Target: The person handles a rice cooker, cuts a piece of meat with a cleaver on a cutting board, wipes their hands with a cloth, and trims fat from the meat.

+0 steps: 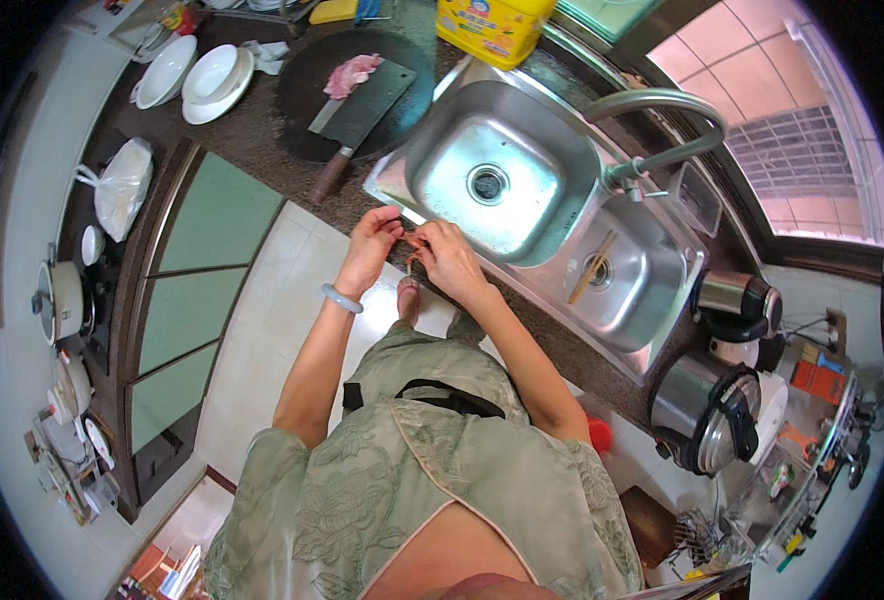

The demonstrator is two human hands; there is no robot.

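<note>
My left hand [373,244], with a pale bracelet [342,298] at its wrist, and my right hand [448,261] are close together over the counter's front edge. Between their fingertips they pinch a small, thin, orange-brown strip [411,239]; part of it dangles below my right fingers. What it is made of is too small to tell. Beyond my hands, a cleaver [370,101] lies flat on a round dark cutting board [295,97], its wooden handle over the board's edge. A piece of raw meat [352,75] rests against the blade.
Right of my hands is a steel double sink [502,259] with a curved faucet [659,101]; chopsticks [592,266] lie in the smaller basin. A yellow jug [490,34] stands behind it. White bowls [209,75] are at far left, a pressure cooker [704,420] at right.
</note>
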